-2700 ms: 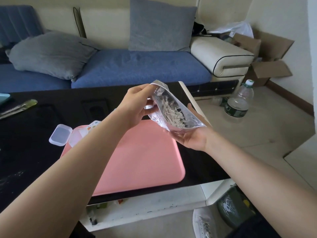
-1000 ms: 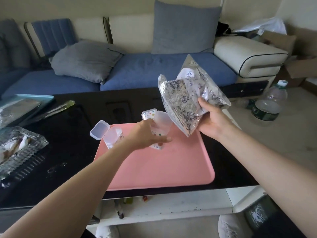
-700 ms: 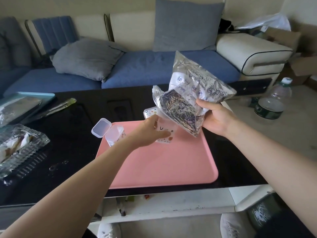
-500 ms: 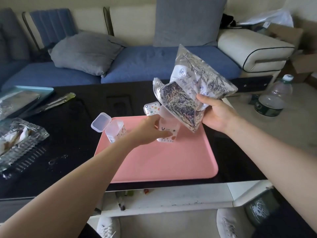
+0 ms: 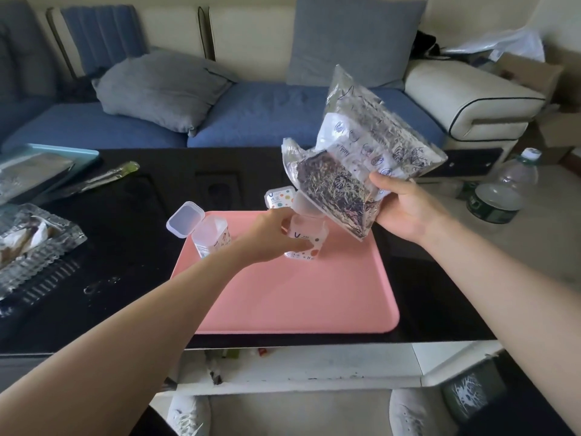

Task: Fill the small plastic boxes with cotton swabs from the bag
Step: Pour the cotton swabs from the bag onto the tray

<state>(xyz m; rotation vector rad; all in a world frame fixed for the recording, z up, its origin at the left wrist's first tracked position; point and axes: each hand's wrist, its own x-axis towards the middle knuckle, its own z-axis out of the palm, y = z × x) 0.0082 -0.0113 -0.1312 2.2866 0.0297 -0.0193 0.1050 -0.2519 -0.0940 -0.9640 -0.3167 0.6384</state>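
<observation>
Step in hand, as judged: pouring swabs into the second box. On the pink tray point(image 5: 283, 297), at its far left corner, an open box point(image 5: 211, 236) stands upright with its hinged lid point(image 5: 185, 219) thrown back; whether it holds swabs cannot be told. Just right of it, the left hand point(image 5: 273, 236) is closed around a second box point(image 5: 306, 243), dotted and translucent, steadying it on the tray. Directly above, the bag point(image 5: 358, 165), clear printed plastic packed dark with swabs, is tilted mouth-down toward that box. The right hand point(image 5: 405, 215) grips the bag's lower edge. Next move calls for aligning the mouth over the opening and a controlled tip; spillage onto the tray is the risk.
</observation>
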